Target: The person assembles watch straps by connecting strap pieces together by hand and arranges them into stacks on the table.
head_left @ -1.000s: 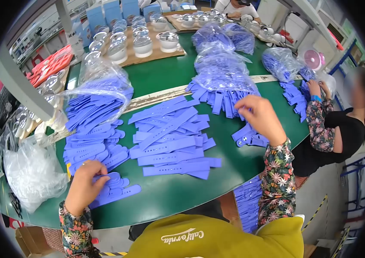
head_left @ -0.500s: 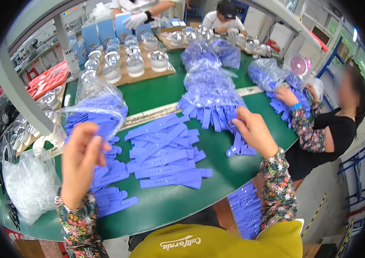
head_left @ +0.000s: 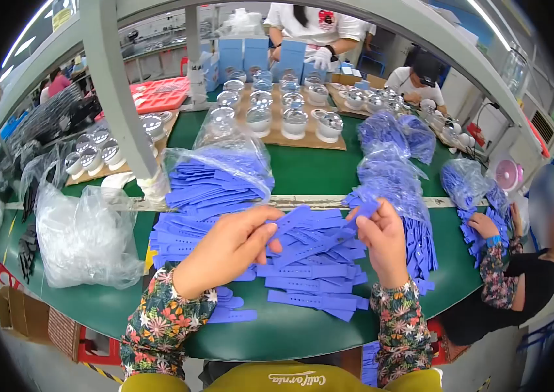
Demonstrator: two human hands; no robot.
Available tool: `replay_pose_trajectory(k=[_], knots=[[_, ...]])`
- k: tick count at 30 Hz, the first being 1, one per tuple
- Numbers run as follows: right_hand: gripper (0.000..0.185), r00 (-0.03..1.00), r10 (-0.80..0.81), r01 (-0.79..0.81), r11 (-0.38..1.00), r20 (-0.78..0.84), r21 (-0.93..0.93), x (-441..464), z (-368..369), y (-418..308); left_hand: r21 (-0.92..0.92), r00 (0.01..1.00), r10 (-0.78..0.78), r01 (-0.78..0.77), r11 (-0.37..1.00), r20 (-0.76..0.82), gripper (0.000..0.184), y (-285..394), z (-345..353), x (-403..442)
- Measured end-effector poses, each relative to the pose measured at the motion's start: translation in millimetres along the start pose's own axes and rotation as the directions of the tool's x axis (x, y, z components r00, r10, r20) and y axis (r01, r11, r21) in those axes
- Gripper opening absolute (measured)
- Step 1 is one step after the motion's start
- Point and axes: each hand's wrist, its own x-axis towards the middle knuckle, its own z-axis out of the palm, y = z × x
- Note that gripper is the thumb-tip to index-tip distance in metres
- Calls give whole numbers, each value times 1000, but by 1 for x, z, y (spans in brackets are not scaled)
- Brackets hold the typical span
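A purple strap piece is pinched between the thumb and fingers of my right hand point(head_left: 383, 238), its end pointing up. My left hand point(head_left: 232, 245) is closed around one end of another purple strap, over the left side of the middle pile. Both hands hover above the middle strap pile point(head_left: 316, 287), whose straps lie crosswise on the green table point(head_left: 251, 343). Under and behind my left hand, a second pile of straps point(head_left: 175, 235) spills from a clear bag point(head_left: 224, 157). More straps point(head_left: 417, 242) hang out of a clear bag right of my right hand.
A crumpled clear plastic bag point(head_left: 87, 235) lies on the left. Domed silver-and-white items point(head_left: 293, 123) stand on cardboard across the table, by a metal post point(head_left: 117, 98). On the right a co-worker point(head_left: 518, 281) handles purple straps beside a pink fan point(head_left: 507, 175).
The view has turned left. My left hand moved from the left pile towards the middle and holds a strap; my right hand has lifted a strap, and the hands are closer together.
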Motion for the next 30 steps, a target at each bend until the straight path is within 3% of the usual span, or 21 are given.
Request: replay_pose_trajectory(k=[2,6,8,9,11,14,16,23,30], knots=[[16,1000,-25,26,997,6,-75,-8,2,-3,-11,999,-8,9,1000,53,25,-6,1,3],[23,999,-41,41,999,17,-10,-17,7,1,28,999,40,-41,999,32,25,-11,2,6],[24,990,-119,120,993,80,-18,-16,9,10,316,989,141,-122,941,-39,22,-10,2,6],[27,970,-195,201,979,145,-25,-16,9,14,315,989,142,-125,941,-33,22,-9,2,6],[28,963,-195,200,980,186,-10,-17,9,16,451,953,290,-221,865,-90,21,-7,2,5],[24,954,-181,178,983,241,33,-19,10,15,557,908,416,-326,764,-40,27,-8,4,5],[21,979,-36,22,997,200,74,-21,11,12,558,901,434,-356,750,-9,28,-6,7,4],[13,982,-23,1,993,189,115,-21,15,11,601,894,446,-381,703,45,29,-4,18,2],[18,980,-15,-11,991,198,130,-24,16,12,508,904,427,-373,777,11,31,-15,25,5]])
